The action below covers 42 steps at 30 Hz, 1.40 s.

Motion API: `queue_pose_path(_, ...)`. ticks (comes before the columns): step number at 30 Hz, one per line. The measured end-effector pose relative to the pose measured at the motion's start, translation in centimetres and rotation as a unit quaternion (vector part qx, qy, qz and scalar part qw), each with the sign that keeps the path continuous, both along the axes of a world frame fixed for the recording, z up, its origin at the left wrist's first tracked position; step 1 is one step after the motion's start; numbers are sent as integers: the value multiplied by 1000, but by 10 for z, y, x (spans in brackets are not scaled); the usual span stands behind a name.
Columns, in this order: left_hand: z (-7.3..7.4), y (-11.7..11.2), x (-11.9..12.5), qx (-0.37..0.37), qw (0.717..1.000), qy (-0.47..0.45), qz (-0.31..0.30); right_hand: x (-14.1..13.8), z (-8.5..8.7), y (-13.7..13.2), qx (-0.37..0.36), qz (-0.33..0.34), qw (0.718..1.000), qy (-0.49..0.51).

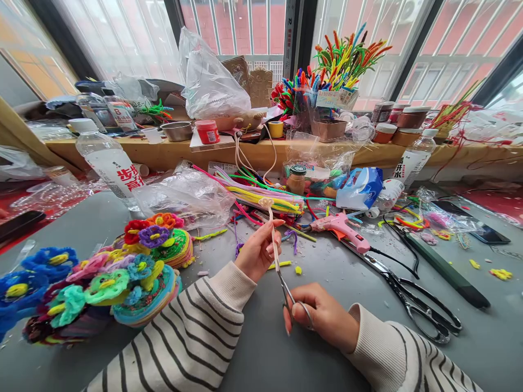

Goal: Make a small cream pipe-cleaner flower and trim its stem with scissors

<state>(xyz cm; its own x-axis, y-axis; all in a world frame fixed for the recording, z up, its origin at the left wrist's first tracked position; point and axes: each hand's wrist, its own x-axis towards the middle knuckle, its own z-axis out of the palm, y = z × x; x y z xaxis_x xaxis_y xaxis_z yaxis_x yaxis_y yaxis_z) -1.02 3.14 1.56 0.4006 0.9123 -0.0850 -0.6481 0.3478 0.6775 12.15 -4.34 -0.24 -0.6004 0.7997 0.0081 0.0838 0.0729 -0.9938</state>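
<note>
My left hand [260, 247] pinches a pale pink pipe cleaner [274, 245], whose upper end is curled into a small looped shape above my fingers. A small pair of silver scissors [285, 286] sits in my right hand [321, 316], with fingers through the handle rings. The blade tips meet the lower end of the pipe cleaner, just below my left hand; I cannot tell whether they cut into it. Behind my left hand lies a bundle of pipe cleaners [265, 198] in yellow, lilac, pink and green.
Finished pipe-cleaner flowers [106, 283] fill the left side. A pink glue gun [341, 228], large black-handled scissors [412, 305] and a dark green bar [445, 267] lie at right. Water bottles [108, 163] stand at both sides; a ledge [163, 155] with jars runs behind.
</note>
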Motion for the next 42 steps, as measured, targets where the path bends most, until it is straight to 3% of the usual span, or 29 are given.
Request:
queue_pose_path(11,-1,4,-3,-16,998,-33,60,-1,2,1,12,-45,999,-22)
queue_pose_path(28,1,6,-6,-30,994,-51,88,-1,-1,1,35,-55,995,-76)
queue_pose_path(36,2,5,-5,-31,993,-36,103,-2,-2,2,19,-90,992,-81)
queue_pose_path(42,5,5,-5,-36,993,-38,104,-3,0,1,12,-64,994,-82)
